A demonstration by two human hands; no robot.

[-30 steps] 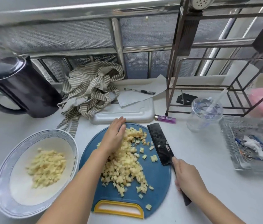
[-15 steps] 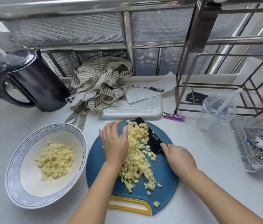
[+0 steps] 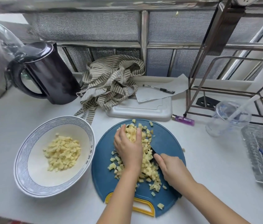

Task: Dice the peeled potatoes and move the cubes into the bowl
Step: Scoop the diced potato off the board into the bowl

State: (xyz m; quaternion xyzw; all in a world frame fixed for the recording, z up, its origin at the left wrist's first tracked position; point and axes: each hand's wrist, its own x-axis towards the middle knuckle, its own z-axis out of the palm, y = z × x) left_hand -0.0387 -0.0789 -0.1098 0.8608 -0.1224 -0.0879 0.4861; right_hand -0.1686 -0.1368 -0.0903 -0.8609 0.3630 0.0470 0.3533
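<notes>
I see pale yellow potato cubes (image 3: 148,167) heaped in a strip down the round blue cutting board (image 3: 167,143), center frame. 1 stray cube (image 3: 160,206) lies by its yellow handle. The black knife (image 3: 153,153) is against the heap's right side. A 2nd batch (image 3: 62,153) sits in the white, blue-rimmed bowl (image 3: 21,152), lower left.

Open counter (image 3: 208,159) right of the board (image 3: 167,139); bowl (image 3: 21,160) just left; striped cloth (image 3: 109,84) and tray (image 3: 143,109) crowd its far edge

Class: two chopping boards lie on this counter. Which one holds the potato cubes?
The round blue board with the yellow handle, strewn with potato cubes. The pale rectangular board behind it carries a sheet of paper instead.
</notes>
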